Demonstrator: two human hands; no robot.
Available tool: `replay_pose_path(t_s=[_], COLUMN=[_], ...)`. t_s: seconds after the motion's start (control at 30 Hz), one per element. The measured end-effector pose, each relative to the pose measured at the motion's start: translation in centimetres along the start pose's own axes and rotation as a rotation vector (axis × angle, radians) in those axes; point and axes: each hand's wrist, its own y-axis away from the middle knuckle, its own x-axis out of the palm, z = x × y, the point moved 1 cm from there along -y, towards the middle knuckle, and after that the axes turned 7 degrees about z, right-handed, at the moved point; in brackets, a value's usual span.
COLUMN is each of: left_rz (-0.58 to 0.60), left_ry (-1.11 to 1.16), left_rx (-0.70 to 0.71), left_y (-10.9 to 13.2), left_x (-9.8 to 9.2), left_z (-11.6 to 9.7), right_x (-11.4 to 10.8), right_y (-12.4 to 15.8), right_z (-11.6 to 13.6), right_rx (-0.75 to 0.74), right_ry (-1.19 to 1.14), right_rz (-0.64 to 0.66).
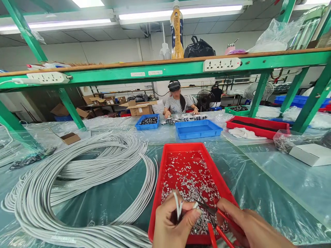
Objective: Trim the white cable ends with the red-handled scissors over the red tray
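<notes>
Now at the cable end: a fine cut over the red tray

Right at the bottom edge, the thin white cable end [177,206] is pinched in the left hand [172,225], fingers closed tight around it, with its short white tips standing up over the near end of the shallow red plastic tray [157,193]. The red-handled cutting pliers [216,220] are gripped in the right hand [252,225], fingers wrapped on the handles, dark nose brought up against one white tip.

For this step to be done well, the cable should be held steady and close to the tip, so little is left to flex. The nose should be set square across the strand, and the squeeze kept short and controlled, it is judged. The work is best kept above the tray, so that anything falling is caught among the small silvery metal pieces [190,179] heaped there.

To the left, the big coil of grey-white cable [77,179] is spread on the plastic-covered green table [258,186]. Beyond, an empty-looking blue tray [198,129] is seen, and a co-worker [178,101] is seated across.

Hard to make out: whether the plier nose is fully closed on the tip, what the silvery pieces are, and both wrists, which are cut off by the frame.
</notes>
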Motion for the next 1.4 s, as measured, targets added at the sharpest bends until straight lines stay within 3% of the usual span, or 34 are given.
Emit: replay_pose_path(t_s=[0.13,0.2,0.33,0.5,0.73,0.83,0.97,1.03,1.13,1.4], left_rz=[0.04,0.099,0.245,0.389,0.36,0.351,0.361,0.352,0.372,0.404], left_ry=[0.09,0.102,0.058,0.004,0.097,0.135,0.219,0.255,0.31,0.39], left_rx=[-0.156,-0.185,-0.14,-0.02,-0.003,-0.066,-0.163,-0.153,-0.128,-0.183], left_y=[-0.3,-0.3,0.0,-0.2,-0.4,-0.4,-0.6,-0.7,-0.7,-0.6], left_x=[0.1,0.0,-0.3,-0.3,0.0,0.0,-0.3,-0.3,-0.2,0.0], left_z=[0.1,0.4,0.9,0.9,1.0,1.8,2.7,2.6,2.1,1.5], right_x=[-0.7,-0.8,-0.3,0.4,1.8,2.0,2.0,2.1,2.4,2.1], right_y=[-0.3,-0.3,-1.4,-3.6,-4.3,-3.9,-3.0,-2.7,-2.8,-2.9], right_z=[0.3,0.7,1.4,1.4,0.5,0.3,-0.1,-0.2,-0.3,-0.2], right_rx=[0.161,0.185,0.13,0.015,0.132,0.067,-0.128,-0.256,-0.39,-0.44], right_ry=[-0.357,-0.448,-0.496,-0.78,-1.193,-1.019,-0.306,-0.032,0.072,0.013], right_rz=[-0.27,-0.312,-0.191,0.011,0.108,0.033,-0.461,-0.572,-0.515,-0.374])
